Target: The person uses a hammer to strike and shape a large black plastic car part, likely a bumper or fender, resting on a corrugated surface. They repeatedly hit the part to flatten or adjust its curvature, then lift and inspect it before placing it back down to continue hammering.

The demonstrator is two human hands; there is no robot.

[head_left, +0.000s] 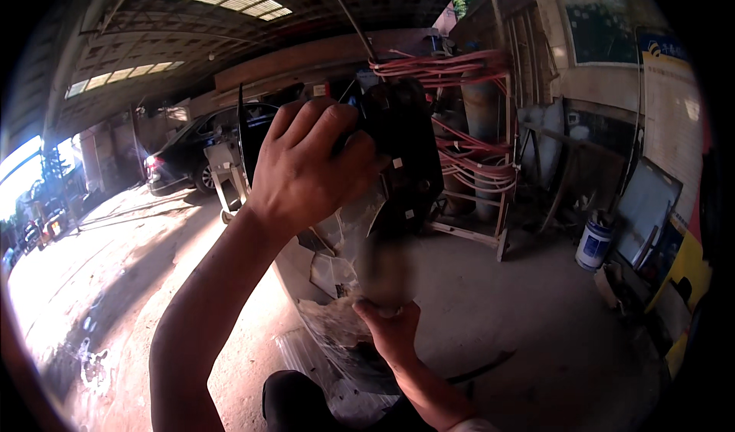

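While our left hand [310,153] closes high, our right hand [396,332] sits low

As we look down, the large black moulded part with small white square stickers [417,176] stands upright ahead of us, our left hand closed narrow on its upper left. Lower down, our right hand has its thumb up beside a blurred, rounded brown shape [389,275]; we cannot tell whether it holds this. Below the part we see crumpled clear plastic film [302,355] near our dark-clad knee [295,397]. Beyond, looped reddish hoses or cables [459,68] hang on an upright frame [502,233]; a dark car [180,153] stands at left, a white-and-blue bucket [593,247] at right.
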